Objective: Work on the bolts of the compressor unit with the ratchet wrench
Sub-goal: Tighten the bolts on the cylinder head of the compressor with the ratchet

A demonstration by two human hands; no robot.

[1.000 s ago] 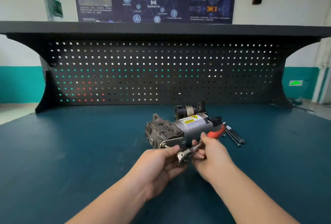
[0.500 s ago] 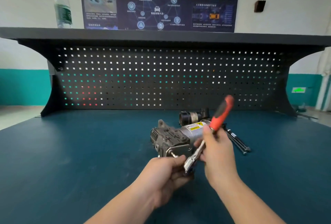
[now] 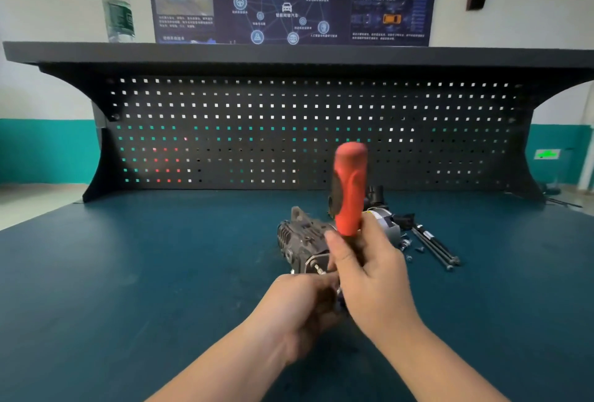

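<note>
Right hand point(image 3: 369, 273) around ratchet wrench point(image 3: 348, 186)

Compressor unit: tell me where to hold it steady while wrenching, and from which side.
Grip the compressor unit round its smooth silver motor cylinder, coming from above on the right. The left end is finned and lumpy, and the near face is taken up by the left hand, right hand and ratchet wrench.

ratchet wrench point(image 3: 348, 189) head hidden, left hand point(image 3: 300, 308) seemingly blurred
</note>
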